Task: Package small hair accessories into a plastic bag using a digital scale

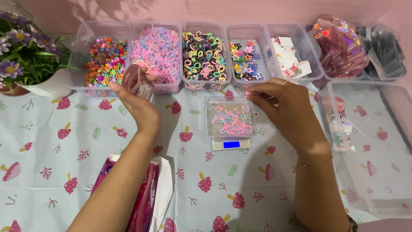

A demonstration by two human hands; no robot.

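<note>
Left hand [139, 101] grips a small pink packet [136, 80], fingers closed round it, up-left of the small scale [231, 144]. Right hand [285, 107] hovers just right of the clear dish [230, 117] on that scale, fingertips [250, 93] pinched together; anything between them is too small to tell.

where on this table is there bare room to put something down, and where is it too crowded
Bare tablecloth lies left of the left hand, between the flower pot and the packets at the near edge. Another free patch sits below the scale, between the forearms. Crowded: the back row of bead bins, and the right side, filled by a large clear tray.
</note>
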